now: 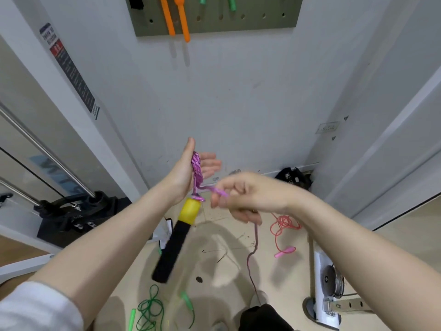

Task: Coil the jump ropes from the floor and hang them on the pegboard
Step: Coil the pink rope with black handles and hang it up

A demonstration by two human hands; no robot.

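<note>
Right hand point(241, 197) fingers point(216, 199) pinch the purple jump rope point(196, 169), winding it around the left hand point(191, 170), fingers straight. Orange rope handles point(176, 17) already hang on the pegboard point(262, 22); green rope point(150, 309) and pink rope point(284, 228) remain on the floor point(226, 266).

Both hands raised at chest height before the person, forearms bare.

The left hand point(188, 173) stands upright, thumb pointing up and fingers nearly straight, with purple rope point(197, 172) wound around its palm. The right hand point(241, 195) is just beside it, blurred, fingers curled and pinching the rope's free strand. A white sleeve covers the left upper arm; both forearms angle inward from the lower corners.
</note>
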